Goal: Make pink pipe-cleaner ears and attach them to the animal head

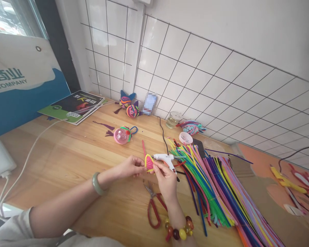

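Note:
My left hand (132,167) and my right hand (166,180) meet over the wooden table (67,154). Between their fingertips is a small pink-and-yellow pipe-cleaner piece (149,162), pinched from both sides, with a pink stem sticking up from it. A white hot glue gun (166,159) lies just behind my right hand, its nozzle pointing at the piece. Red-handled scissors (154,204) lie on the table below my hands. A green bangle is on my left wrist and a bead bracelet on my right.
A big heap of coloured pipe cleaners (216,185) spreads to the right. Behind are a pink ball ornament (122,135), two woven balls (130,106), a glass jar (173,119), a small pink dish (185,138), a booklet (74,106) and a white cable (28,154). A tiled wall rises behind the table.

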Demonstrator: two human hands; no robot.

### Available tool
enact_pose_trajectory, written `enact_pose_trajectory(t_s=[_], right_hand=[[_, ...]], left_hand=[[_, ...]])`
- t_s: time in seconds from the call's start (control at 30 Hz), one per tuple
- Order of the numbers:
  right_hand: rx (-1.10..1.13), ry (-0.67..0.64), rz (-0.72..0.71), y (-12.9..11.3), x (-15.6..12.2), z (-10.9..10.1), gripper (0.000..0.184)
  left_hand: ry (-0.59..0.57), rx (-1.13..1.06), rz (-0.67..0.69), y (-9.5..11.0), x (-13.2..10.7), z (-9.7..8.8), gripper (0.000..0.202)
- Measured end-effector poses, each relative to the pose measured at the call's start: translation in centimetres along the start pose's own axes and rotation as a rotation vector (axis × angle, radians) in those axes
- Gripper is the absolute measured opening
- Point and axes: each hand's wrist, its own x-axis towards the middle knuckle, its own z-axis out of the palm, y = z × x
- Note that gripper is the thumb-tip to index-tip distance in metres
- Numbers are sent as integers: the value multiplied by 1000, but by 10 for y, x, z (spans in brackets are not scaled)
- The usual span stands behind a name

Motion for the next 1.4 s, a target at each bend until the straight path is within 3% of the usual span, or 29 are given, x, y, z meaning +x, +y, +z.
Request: enact_pose_trajectory(t_s=[0.47,0.67,0.87,1.13,1.4], right_hand=[[-17,-19,-7,-2,0,-2,21],[-14,-29,-25,-1,0,-3,21],[8,-118,-16,-1,-2,-1,19],[-22,-213,-3,-6,-3,0,19],[78,-180,96,-1,-2,0,25]], left_hand=[[-13,9,35,-3,1,0,38],[-118,-137,149,8,-1,-2,37],[31,-269,103,7,-2,-6,43],[7,-180,64,-1,3,-7,30],[112,-163,58,0,3,-6,27]])
